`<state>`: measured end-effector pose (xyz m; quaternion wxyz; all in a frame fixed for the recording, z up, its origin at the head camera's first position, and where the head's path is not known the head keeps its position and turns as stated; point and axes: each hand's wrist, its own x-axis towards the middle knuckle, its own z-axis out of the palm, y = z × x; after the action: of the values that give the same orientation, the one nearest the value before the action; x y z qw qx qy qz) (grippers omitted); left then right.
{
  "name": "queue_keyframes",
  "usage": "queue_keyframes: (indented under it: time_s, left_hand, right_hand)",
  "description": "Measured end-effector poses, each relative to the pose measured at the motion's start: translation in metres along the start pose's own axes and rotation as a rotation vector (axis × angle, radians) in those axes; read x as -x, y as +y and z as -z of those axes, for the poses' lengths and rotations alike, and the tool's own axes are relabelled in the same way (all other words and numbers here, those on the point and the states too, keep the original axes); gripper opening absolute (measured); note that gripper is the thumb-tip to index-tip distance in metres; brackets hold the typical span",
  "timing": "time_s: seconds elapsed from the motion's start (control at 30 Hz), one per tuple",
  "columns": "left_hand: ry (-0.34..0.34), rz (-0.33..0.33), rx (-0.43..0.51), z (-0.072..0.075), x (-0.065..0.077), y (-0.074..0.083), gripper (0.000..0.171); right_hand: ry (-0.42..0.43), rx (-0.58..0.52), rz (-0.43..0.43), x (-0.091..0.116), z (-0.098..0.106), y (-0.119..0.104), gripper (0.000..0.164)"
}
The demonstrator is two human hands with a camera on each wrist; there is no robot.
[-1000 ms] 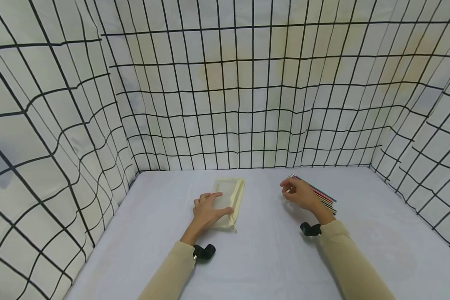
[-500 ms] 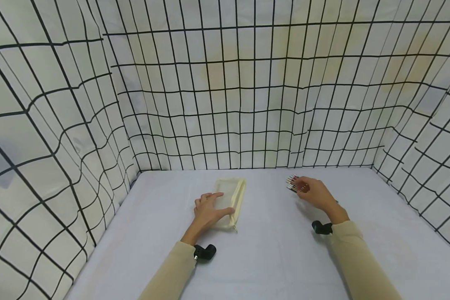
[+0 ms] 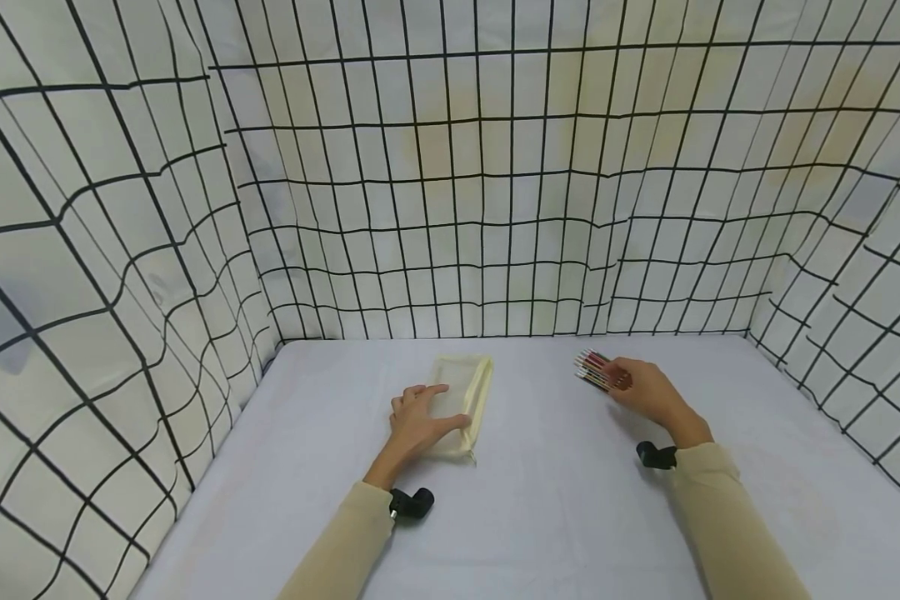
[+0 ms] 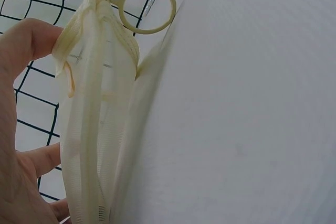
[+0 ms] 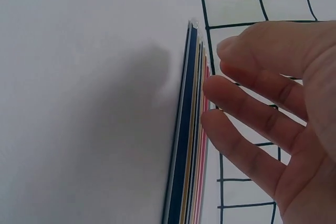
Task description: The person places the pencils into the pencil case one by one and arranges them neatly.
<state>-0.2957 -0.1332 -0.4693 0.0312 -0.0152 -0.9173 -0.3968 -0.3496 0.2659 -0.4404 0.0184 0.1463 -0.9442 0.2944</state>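
Observation:
A pale yellow mesh zip pouch (image 3: 456, 402) lies on the white-covered table, its zipper along the right side. My left hand (image 3: 418, 423) rests over it with thumb and fingers spread. In the left wrist view, the thumb and fingertips touch the pouch (image 4: 94, 108), and a ring-shaped zipper pull (image 4: 174, 8) shows at one end. To the right, my right hand (image 3: 645, 390) is bent loosely over a flat row of slender pencil-like coloured sticks (image 3: 592, 367). In the right wrist view, fingertips hang at the edge of the sticks (image 5: 188, 124), grasping none; their far ends are hidden.
A white cloth wall with a black grid (image 3: 495, 208) encloses the back and both sides of the table (image 3: 525, 508). A small dark camera is strapped at each wrist. White tabletop separates the pouch from the sticks.
My right hand has moved rightward along the sticks, uncovering their left ends and covering their right ends. My left hand and the pouch have stayed in place.

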Motion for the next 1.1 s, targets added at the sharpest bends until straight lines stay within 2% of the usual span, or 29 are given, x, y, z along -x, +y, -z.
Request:
queue_keyframes:
  time_s: [0.47,1.1]
  left_hand:
    - [0.001,-0.008,0.000,-0.001,0.000,0.001,0.077]
    - [0.003,-0.003,-0.007,-0.001,0.000,0.002,0.078]
  right_hand:
    - [-0.043,0.036,-0.017,-0.001,0.001,0.015,0.033]
    - [-0.056,0.169,0.021,-0.001,-0.003,0.016,0.031]
